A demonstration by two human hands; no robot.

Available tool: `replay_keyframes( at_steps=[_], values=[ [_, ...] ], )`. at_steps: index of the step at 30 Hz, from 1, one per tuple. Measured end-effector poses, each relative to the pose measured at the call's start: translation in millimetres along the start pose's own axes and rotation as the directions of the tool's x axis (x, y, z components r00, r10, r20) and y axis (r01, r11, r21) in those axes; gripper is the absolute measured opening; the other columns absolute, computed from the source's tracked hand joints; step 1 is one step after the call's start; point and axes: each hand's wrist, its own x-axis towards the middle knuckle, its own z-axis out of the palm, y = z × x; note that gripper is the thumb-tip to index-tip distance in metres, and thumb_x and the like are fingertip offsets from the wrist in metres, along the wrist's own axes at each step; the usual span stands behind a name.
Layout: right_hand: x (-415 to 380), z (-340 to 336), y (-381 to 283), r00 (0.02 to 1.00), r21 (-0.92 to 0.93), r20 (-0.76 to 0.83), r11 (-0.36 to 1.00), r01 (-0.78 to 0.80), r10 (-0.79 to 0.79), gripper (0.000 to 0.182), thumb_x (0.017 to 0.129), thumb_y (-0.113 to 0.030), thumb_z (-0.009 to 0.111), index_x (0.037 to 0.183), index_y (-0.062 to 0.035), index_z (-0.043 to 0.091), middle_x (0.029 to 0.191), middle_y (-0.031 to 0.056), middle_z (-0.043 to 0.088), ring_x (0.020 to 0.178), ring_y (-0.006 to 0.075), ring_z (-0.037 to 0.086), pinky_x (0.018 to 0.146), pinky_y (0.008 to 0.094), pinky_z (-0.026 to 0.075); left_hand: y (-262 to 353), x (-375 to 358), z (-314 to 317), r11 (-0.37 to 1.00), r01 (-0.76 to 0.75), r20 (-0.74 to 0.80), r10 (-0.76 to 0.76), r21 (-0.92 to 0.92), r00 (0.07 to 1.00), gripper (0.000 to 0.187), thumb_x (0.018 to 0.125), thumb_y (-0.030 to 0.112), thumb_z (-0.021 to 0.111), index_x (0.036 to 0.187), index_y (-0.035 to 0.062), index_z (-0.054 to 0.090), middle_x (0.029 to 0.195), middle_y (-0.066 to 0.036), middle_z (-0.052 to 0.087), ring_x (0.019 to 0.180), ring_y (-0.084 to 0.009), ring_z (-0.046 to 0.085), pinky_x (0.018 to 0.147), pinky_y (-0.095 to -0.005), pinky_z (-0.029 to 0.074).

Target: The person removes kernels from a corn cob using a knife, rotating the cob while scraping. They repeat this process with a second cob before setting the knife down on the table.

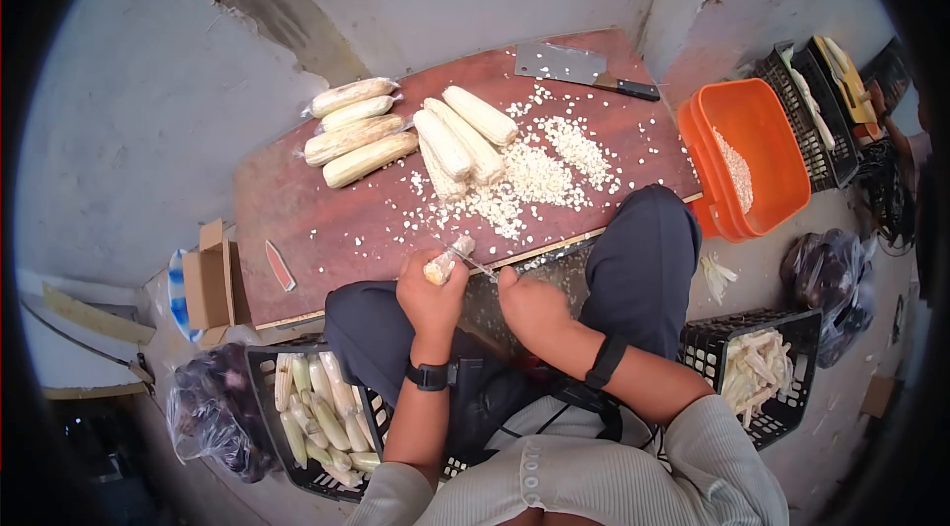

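My left hand (432,290) is closed around a corn cob (437,272), whose pale end shows above the fingers. In my right hand (534,308) is a thin-bladed knife (480,268); its handle is hidden in the fist and the blade reaches across to the cob. Both hands are just off the near edge of the red-brown tabletop (356,229), above my lap. Beyond them, loose white kernels (539,175) are scattered around a few bare-husked ears of corn (475,135). More ears (361,130), some wrapped in clear plastic, lie side by side at the left.
A cleaver (574,66) lies at the far edge. An orange bucket (693,145) with kernels inside stands right of the table. Black crates flank my legs: corn ears (327,412) fill the left one, husks (757,378) the right. A cardboard box (210,279) is at the left.
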Motion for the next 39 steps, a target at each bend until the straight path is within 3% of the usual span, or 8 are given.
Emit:
replay_keyframes(
  at_steps=[12,15,20,29,32,34,37,39],
  values=[
    [26.9,9.4,-1.7,1.000,0.134,0.001,0.991,-0.002,0.002,0.008,0.084,-0.009,0.049,0.082,-0.0015,0.048,0.067,0.0162,0.062,0.061,0.0315,0.065,0.050,0.0406,0.051,-8.6,6.1,3.9,0.999,0.016,0.021,-0.017,0.032,1.000,0.025,0.067,0.015,0.073,0.084,-0.0006,0.063,0.080,-0.016,0.062,0.072,-0.0340,0.061,0.068,-0.0388,0.049],
    [41.5,18.6,-5.3,1.000,0.158,-0.009,0.987,0.013,-0.011,0.009,0.085,-0.010,0.048,0.084,-0.0011,0.049,0.068,0.0172,0.063,0.062,0.0321,0.065,0.050,0.0424,0.051,-4.0,0.8,5.3,0.989,-0.127,0.068,0.122,0.078,0.990,0.026,0.067,0.015,0.072,0.085,-0.0007,0.063,0.081,-0.016,0.063,0.073,-0.0332,0.062,0.068,-0.0384,0.049],
    [55.2,23.9,-3.5,0.999,0.152,-0.006,0.987,0.054,-0.054,0.013,0.089,-0.011,0.046,0.089,0.0006,0.052,0.072,0.0185,0.064,0.066,0.0331,0.066,0.054,0.0448,0.051,-20.1,2.0,1.4,0.998,0.022,0.017,-0.021,-0.057,1.000,0.024,0.068,0.014,0.072,0.085,-0.0009,0.063,0.079,-0.014,0.063,0.073,-0.0283,0.062,0.069,-0.0358,0.049],
    [51.5,36.2,27.0,0.992,0.591,0.029,0.802,0.080,-0.119,0.026,0.090,-0.024,0.054,0.087,0.0017,0.054,0.078,0.0231,0.063,0.077,0.0428,0.061,0.068,0.0508,0.047,-18.1,-5.9,2.2,0.997,-0.060,-0.011,0.060,-0.053,0.998,0.024,0.069,0.014,0.071,0.086,-0.0001,0.062,0.082,-0.014,0.063,0.075,-0.0277,0.062,0.070,-0.0351,0.048],
    [39.1,26.8,27.8,0.992,0.585,0.047,0.802,-0.119,0.113,0.026,0.090,-0.024,0.053,0.088,0.0013,0.054,0.079,0.0243,0.061,0.078,0.0435,0.060,0.069,0.0508,0.046,-26.3,-7.1,2.8,0.998,-0.006,-0.026,0.004,-0.070,1.000,0.023,0.072,0.013,0.071,0.089,-0.0001,0.063,0.081,-0.010,0.065,0.074,-0.0181,0.062,0.069,-0.0304,0.049],
    [29.1,4.0,22.3,0.994,0.508,0.015,0.856,-0.097,0.104,0.023,0.090,-0.023,0.053,0.089,-0.0003,0.053,0.080,0.0222,0.061,0.077,0.0414,0.060,0.068,0.0492,0.047,-27.6,-6.2,1.6,0.996,0.044,-0.011,-0.045,-0.079,0.999,0.023,0.073,0.014,0.072,0.090,0.0006,0.064,0.080,-0.008,0.066,0.072,-0.0157,0.063,0.068,-0.0292,0.049],
    [14.8,-0.4,16.9,0.996,0.373,-0.084,0.928,0.018,0.014,0.021,0.091,-0.023,0.052,0.090,-0.0019,0.053,0.080,0.0199,0.061,0.076,0.0375,0.062,0.066,0.0470,0.048,-23.9,-7.1,1.2,0.990,0.091,-0.040,-0.096,-0.109,0.995,0.025,0.069,0.018,0.071,0.087,0.0025,0.064,0.078,-0.017,0.066,0.072,-0.0336,0.065,0.068,-0.0383,0.051],
    [8.4,-4.5,10.0,0.999,0.260,-0.034,0.965,0.018,-0.009,0.020,0.091,-0.022,0.051,0.090,-0.0023,0.052,0.081,0.0193,0.062,0.072,0.0355,0.063,0.063,0.0459,0.050,-19.6,-6.8,-1.1,0.995,0.086,-0.064,-0.089,-0.043,0.994,0.027,0.069,0.020,0.071,0.087,0.0023,0.064,0.077,-0.018,0.066,0.072,-0.0341,0.066,0.067,-0.0385,0.051]
  ],
)
